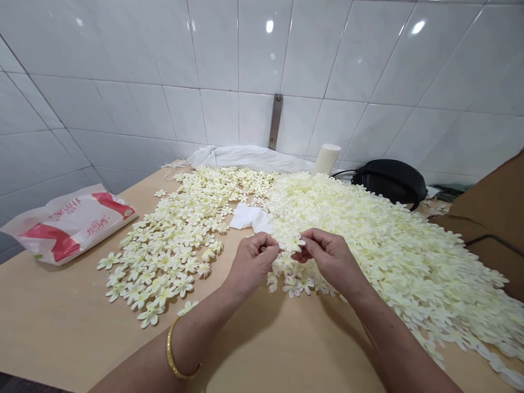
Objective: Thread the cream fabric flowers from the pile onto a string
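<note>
Between my two hands is a pale yellow artificial flower, its petals spread. My right hand pinches it at its right edge. My left hand is closed at the flower's left side, thumb against forefinger; what it grips, if anything, is too small to make out. More loose flowers lie on the table just beneath. A large heap of flowers spreads to the right, and a flatter scatter of flowers lies to the left. Behind my left hand rests a folded white tissue.
A red and white tissue pack lies at the table's left. At the back stand a cream cylinder, a white plastic sheet and a black case. Brown cardboard borders the right. A tiled wall closes off the back.
</note>
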`<state>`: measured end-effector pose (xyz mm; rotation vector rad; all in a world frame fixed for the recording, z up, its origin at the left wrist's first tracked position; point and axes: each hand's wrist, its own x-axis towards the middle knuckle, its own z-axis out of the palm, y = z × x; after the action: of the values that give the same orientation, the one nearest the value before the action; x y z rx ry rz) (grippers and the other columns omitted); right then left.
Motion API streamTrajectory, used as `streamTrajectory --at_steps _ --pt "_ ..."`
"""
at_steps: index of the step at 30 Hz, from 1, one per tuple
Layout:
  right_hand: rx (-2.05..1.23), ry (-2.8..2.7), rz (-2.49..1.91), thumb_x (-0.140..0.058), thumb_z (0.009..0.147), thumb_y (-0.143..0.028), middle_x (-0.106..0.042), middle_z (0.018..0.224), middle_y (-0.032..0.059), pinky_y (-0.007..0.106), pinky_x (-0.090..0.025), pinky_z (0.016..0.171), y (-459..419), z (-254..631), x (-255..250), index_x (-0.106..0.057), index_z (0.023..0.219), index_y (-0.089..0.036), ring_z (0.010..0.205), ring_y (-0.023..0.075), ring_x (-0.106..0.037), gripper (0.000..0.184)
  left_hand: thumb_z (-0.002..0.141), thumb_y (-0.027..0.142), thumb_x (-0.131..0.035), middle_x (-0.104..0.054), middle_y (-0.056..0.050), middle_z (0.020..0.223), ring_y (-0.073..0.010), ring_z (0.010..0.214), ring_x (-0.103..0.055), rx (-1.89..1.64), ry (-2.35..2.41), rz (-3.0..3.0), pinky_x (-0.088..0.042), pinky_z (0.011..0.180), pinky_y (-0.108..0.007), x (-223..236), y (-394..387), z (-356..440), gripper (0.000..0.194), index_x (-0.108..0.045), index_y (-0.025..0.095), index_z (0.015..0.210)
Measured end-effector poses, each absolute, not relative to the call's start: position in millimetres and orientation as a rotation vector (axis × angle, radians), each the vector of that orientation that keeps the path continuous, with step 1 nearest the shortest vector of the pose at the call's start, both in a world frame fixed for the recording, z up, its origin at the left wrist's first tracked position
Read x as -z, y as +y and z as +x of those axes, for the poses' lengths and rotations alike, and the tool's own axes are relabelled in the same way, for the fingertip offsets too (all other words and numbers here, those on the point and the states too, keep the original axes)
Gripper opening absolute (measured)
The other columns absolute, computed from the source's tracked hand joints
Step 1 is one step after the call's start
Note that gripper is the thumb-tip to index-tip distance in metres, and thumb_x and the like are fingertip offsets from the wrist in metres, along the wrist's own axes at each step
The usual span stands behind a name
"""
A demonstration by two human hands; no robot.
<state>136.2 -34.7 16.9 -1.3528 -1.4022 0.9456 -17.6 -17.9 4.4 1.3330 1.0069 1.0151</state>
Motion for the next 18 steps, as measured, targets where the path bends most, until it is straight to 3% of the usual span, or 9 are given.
streamTrajectory --at_steps 4,10,14,18 --pt "-0.932 -1.280 -1.335 -0.060 0.068 -0.037 -0.061 0.058 0.0017 0.027 -0.050 0.056 -31.6 143.5 -19.1 -0.056 0.068 -0.014 0.055 0.0147 -0.062 0.023 0.064 0.021 -0.049 -0.041 0.005 0.049 -0.0072 0.046 -0.037 -0.987 1.067 1.408 -0.033 0.045 -0.019 -8.1 -12.8 -24.3 0.008 -0.051 0.015 0.058" --pt "-1.091 -1.326 -1.240 -0.059 0.068 -0.036 -0.060 0.058 0.0010 0.026 -0.049 0.055 -31.5 139.2 -16.1 -0.057 0.066 -0.014 0.055 0.0133 -0.061 0.022 0.056 0.015 -0.045 -0.037 0.004 0.041 -0.0074 0.039 -0.031 -0.600 1.167 1.827 -0.019 0.038 -0.020 -13.6 4.0 -47.5 0.013 -0.046 0.016 0.043" --pt "-1.101 -1.396 -1.256 -0.057 0.070 -0.035 -0.058 0.056 0.0006 0.024 -0.047 0.054 -32.0 134.8 -14.0 -0.057 0.065 -0.014 0.055 0.0128 -0.059 0.021 0.054 0.015 -0.048 -0.042 0.003 0.038 -0.0085 0.036 -0.033 -0.412 1.214 1.877 -0.018 0.037 -0.022 -15.5 9.4 -55.7 0.013 -0.050 0.017 0.041" --pt "-1.051 -1.429 -1.296 -0.055 0.071 -0.034 -0.056 0.055 -0.0001 0.024 -0.045 0.054 -33.4 130.7 -14.6 -0.057 0.066 -0.014 0.054 0.0121 -0.057 0.021 0.062 0.030 -0.055 -0.033 0.005 0.038 -0.0066 0.036 -0.026 -0.677 1.175 1.806 -0.016 0.038 -0.022 -15.8 7.3 -50.4 0.027 -0.047 0.017 0.040"
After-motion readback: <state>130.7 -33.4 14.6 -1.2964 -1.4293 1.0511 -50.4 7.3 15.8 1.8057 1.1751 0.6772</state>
